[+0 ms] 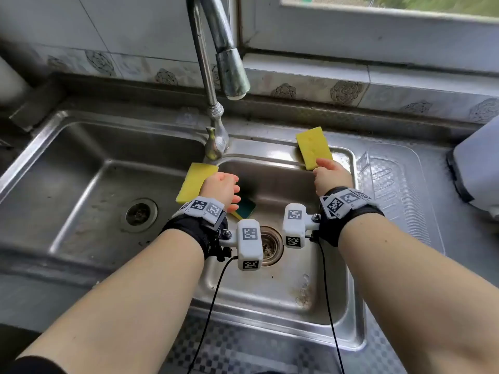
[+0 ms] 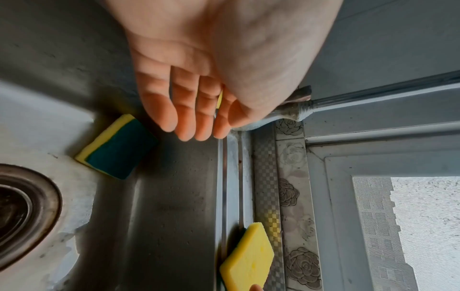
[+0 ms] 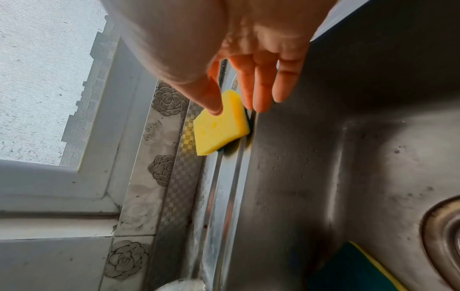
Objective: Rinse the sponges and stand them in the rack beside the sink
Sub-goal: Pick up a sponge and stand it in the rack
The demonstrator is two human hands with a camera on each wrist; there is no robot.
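Observation:
My left hand (image 1: 221, 188) grips a yellow sponge (image 1: 195, 182) over the ridge between the two basins. In the left wrist view only a yellow sliver (image 2: 219, 99) shows between thumb and forefinger, and the other fingers (image 2: 184, 118) lie nearly straight. My right hand (image 1: 330, 172) pinches a second yellow sponge (image 1: 313, 147) at the right basin's back rim, thumb (image 3: 211, 100) on its yellow face (image 3: 219, 128) and fingers behind it. This sponge (image 2: 246, 256) is tilted upright. A third sponge (image 1: 247, 207), green side up, lies on the right basin floor (image 2: 119, 146) near the left hand.
The faucet head (image 1: 232, 74) hangs above the ridge between the basins, with no water visible. A clear slotted rack (image 1: 380, 174) sits on the ribbed drainboard to the right of the sink. A white appliance (image 1: 475, 168) stands at the far right. Each basin has a drain (image 1: 270, 245).

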